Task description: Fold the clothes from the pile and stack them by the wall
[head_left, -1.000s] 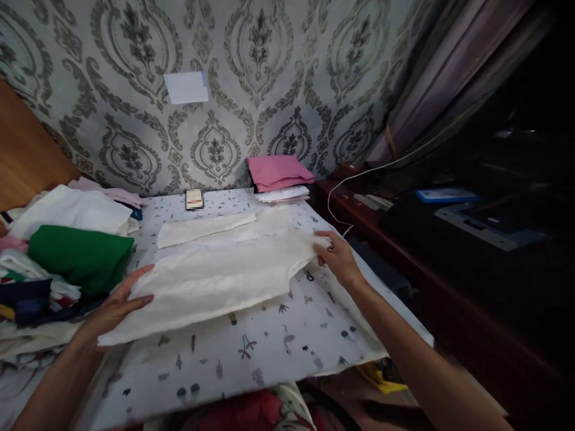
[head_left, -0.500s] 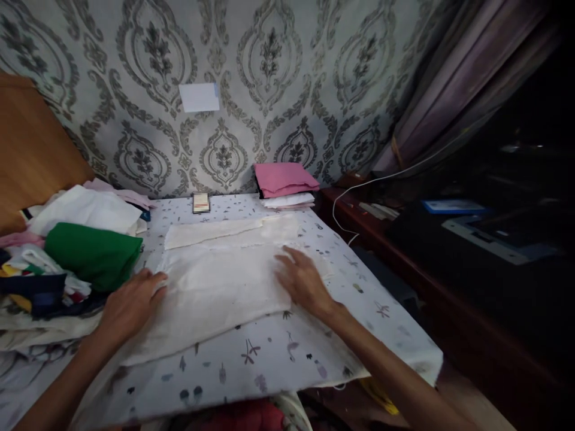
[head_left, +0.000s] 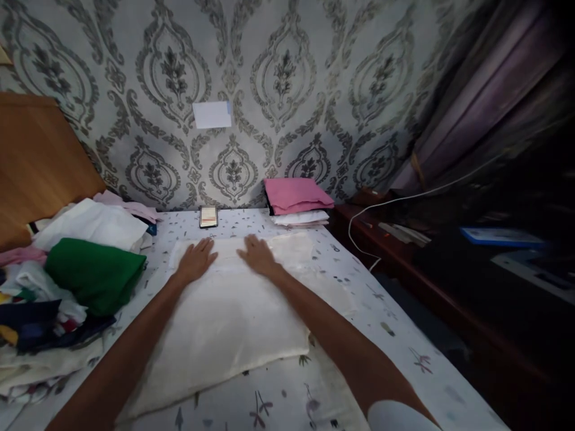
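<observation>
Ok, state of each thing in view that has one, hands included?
left hand: flat on cream cloth
right hand: open, on cream cloth
cream cloth: spread out, partly layered
clothes pile: heaped loosely
green cloth: folded, on clothes pile
pink cloth: folded, above white cloth
white cloth: folded
curtain: gathered

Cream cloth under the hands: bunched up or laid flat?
Laid flat: the cream cloth stretches wide across the patterned sheet, beneath left hand and right hand.
</observation>
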Demonstrator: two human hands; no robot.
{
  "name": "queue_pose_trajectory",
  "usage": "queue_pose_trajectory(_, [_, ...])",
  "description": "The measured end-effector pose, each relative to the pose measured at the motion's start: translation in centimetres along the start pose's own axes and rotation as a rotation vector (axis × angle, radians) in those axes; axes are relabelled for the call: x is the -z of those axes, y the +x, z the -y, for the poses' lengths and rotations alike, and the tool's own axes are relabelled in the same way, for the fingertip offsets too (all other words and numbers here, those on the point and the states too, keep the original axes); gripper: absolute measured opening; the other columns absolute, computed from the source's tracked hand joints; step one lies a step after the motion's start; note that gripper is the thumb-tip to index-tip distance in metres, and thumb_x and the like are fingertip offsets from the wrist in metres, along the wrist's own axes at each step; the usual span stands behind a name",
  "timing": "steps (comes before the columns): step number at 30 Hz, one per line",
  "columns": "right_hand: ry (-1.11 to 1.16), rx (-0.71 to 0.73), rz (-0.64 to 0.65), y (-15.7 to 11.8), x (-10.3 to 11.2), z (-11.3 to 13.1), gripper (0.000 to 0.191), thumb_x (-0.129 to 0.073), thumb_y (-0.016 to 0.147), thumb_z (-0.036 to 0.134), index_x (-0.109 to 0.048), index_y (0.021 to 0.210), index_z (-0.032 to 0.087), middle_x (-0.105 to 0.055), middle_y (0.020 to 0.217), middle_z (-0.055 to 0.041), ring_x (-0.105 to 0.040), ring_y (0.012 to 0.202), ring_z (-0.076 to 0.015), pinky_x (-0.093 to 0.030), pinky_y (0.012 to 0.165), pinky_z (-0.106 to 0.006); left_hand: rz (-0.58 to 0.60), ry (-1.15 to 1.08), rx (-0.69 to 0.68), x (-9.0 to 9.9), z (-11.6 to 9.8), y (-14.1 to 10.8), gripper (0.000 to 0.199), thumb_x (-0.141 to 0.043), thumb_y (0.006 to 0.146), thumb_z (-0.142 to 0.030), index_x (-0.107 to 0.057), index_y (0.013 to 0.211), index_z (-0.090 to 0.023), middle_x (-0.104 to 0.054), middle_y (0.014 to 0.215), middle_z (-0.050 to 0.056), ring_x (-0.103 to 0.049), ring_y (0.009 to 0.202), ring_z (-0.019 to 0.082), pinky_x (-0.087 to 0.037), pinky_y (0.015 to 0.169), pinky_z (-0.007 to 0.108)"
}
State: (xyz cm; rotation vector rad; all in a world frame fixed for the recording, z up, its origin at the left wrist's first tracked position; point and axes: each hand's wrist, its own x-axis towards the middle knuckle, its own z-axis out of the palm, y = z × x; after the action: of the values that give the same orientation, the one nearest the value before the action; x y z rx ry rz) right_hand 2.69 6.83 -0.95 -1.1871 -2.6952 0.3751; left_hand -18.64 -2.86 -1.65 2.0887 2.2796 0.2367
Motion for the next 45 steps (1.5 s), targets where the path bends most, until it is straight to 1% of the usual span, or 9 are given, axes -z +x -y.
queue_pose_trajectory(6, [-0.092,-0.272,-0.013,-1.5,0.7,-10.3,0.07,-0.027,0.101,0.055,-0.027,0.155,0.011,-0.022,0.164,-0.0175,-0.015,0.153,-0.0275,-0.014,0.121,-0.051,0.025,0.084,0.045,-0.9,2.8,-0.8,0.066,-0.023,0.101,-0.052,-0.031,0.155,-0.014,-0.025,0.163,0.014,-0.019,0.152,0.027,-0.019,0.121,0.049])
queue_pose_trajectory(10, [-0.123,-0.303,-0.032,-2.3,1.5,-12.2,0.067,-0.027,0.101,0.054,-0.03,0.154,0.013,-0.024,0.163,-0.0174,-0.017,0.152,-0.0279,-0.015,0.121,-0.053,0.034,0.075,0.058,-0.7,2.3,-0.8,0.069,-0.023,0.101,-0.052,-0.03,0.154,-0.009,-0.024,0.163,0.015,-0.019,0.152,0.028,-0.019,0.121,0.05])
queue_pose_trajectory(18, [-0.032,-0.195,-0.252,-6.9,3.8,-8.0,0.048,-0.038,0.1,0.032,-0.05,0.141,0.009,-0.042,0.153,-0.0206,-0.036,0.145,-0.0277,-0.029,0.118,-0.049,-0.047,-0.191,0.026,1.6,1.9,-3.2,0.068,-0.033,0.097,-0.051,-0.039,0.148,-0.007,-0.033,0.16,0.019,-0.028,0.149,0.029,-0.021,0.122,0.046])
queue_pose_trajectory(21, [0.127,0.088,-0.21,-13.5,4.2,-5.1,0.043,-0.042,0.1,0.041,-0.06,0.132,0.021,-0.052,0.148,-0.0108,-0.046,0.138,-0.0253,-0.039,0.114,-0.047,-0.047,-0.386,-0.093,4.4,0.7,-8.0,0.063,-0.043,0.093,-0.057,-0.052,0.14,-0.016,-0.04,0.156,0.014,-0.037,0.144,0.031,-0.029,0.119,0.044])
queue_pose_trajectory(26, [0.242,0.373,-0.029,-24.4,3.2,-0.5,0.047,-0.059,0.092,0.052,-0.059,0.134,0.033,-0.056,0.144,-0.0065,-0.051,0.134,-0.026,-0.049,0.107,-0.048,0.374,-0.538,-0.224,8.3,-2.1,-18.7,0.045,-0.068,0.081,-0.052,-0.069,0.123,-0.037,-0.059,0.14,0.003,-0.053,0.13,0.033,-0.047,0.107,0.041])
queue_pose_trajectory(31, [0.202,0.35,-0.083,-27.3,2.1,-0.1,0.048,-0.058,0.093,0.049,-0.056,0.137,0.031,-0.055,0.145,-0.0073,-0.05,0.134,-0.0256,-0.043,0.112,-0.05,0.429,-0.496,-0.114,7.2,-1.7,-24.0,0.055,-0.076,0.07,-0.048,-0.064,0.123,-0.055,-0.054,0.147,-0.007,-0.048,0.137,0.037,-0.045,0.11,0.052])
queue_pose_trajectory(36, [0.084,-0.232,-0.367,-25.3,2.8,-5.5,0.047,-0.041,0.097,0.045,-0.058,0.133,0.019,-0.057,0.138,-0.0172,-0.049,0.132,-0.0334,-0.044,0.106,-0.056,0.426,-0.473,-0.17,6.0,-1.0,-22.6,0.047,-0.068,0.077,-0.049,-0.065,0.124,-0.053,-0.061,0.139,-0.007,-0.054,0.131,0.034,-0.049,0.109,0.047])
queue_pose_trajectory(39, [-0.047,-0.544,-0.382,-24.2,3.7,-8.7,0.049,-0.044,0.093,0.047,-0.061,0.123,0.012,-0.061,0.122,-0.0215,-0.055,0.116,-0.0373,-0.046,0.096,-0.056,0.466,-0.465,-0.199,6.8,-2.5,-19.7,0.043,-0.062,0.082,-0.054,-0.062,0.125,-0.055,-0.063,0.136,-0.007,-0.058,0.126,0.032,-0.052,0.103,0.045])
queue_pose_trajectory(45, [0.032,-0.664,-0.323,-23.0,4.5,-9.8,0.019,-0.053,0.082,0.039,-0.054,0.079,0.021,-0.061,0.083,-0.0065,-0.057,0.08,-0.0229,-0.042,0.071,-0.034,0.532,-0.713,-0.418,8.5,-9.7,-6.0,0.04,-0.056,0.089,-0.055,-0.067,0.114,-0.026,-0.07,0.115,0.008,-0.066,0.102,0.026,-0.054,0.081,0.033])
